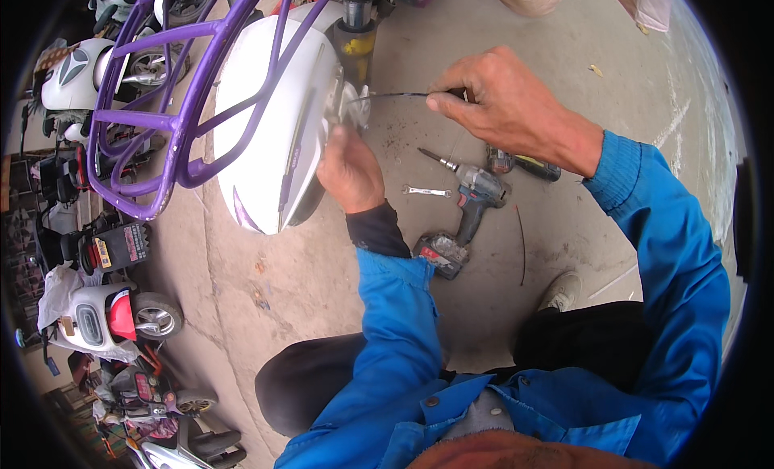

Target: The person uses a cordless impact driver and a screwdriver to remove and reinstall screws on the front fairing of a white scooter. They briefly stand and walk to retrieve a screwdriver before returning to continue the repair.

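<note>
A person's right hand pinches a thin dark cable between thumb and fingers, its far end reaching the edge of a white vehicle panel. The left hand is at that same edge, though whether its fingers grip anything cannot be told. A small wrench and a cordless driver lie nearby on the concrete floor.
</note>
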Demonstrator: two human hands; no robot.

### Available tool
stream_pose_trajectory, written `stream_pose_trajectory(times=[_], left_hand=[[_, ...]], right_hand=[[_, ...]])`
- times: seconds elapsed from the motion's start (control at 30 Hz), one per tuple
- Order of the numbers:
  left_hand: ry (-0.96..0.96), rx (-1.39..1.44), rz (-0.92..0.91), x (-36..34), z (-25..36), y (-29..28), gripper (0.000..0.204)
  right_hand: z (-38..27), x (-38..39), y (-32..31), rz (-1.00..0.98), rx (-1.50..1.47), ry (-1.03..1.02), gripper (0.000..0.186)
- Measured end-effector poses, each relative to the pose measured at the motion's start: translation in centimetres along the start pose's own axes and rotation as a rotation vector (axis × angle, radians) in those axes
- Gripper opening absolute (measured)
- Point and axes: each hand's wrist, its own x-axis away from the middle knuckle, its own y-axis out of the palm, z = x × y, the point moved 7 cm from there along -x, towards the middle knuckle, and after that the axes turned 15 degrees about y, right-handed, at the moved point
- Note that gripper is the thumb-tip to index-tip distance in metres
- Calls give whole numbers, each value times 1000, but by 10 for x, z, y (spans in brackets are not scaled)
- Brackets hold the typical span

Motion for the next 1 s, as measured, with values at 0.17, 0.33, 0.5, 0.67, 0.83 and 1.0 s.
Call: stream_pose_trajectory(times=[0.17, 0.33, 0.5, 0.67, 0.83, 1.0], left_hand=[[-2, 29, -16, -1, -2, 1, 38], [-23, 55, -12, -1, -1, 2, 32], [-23, 67, -11, -3, -2, -2, 31], [-48, 85, -43, -2, -1, 4, 33], [-67, 97, -43, -1, -4, 4, 35], [-53, 84, -45, -4, -3, -2, 35]], right_hand=[[-9, 3, -6, 103, 2, -115, 19], [-17, 8, -10, 169, 16, -230, 15], [-23, 8, -13, 173, 16, -210, 19], [-21, 8, -10, 147, 47, -200, 16], [-18, 3, -3, 122, 114, -184, 15], [-21, -1, 1, 91, 127, -176, 16]])
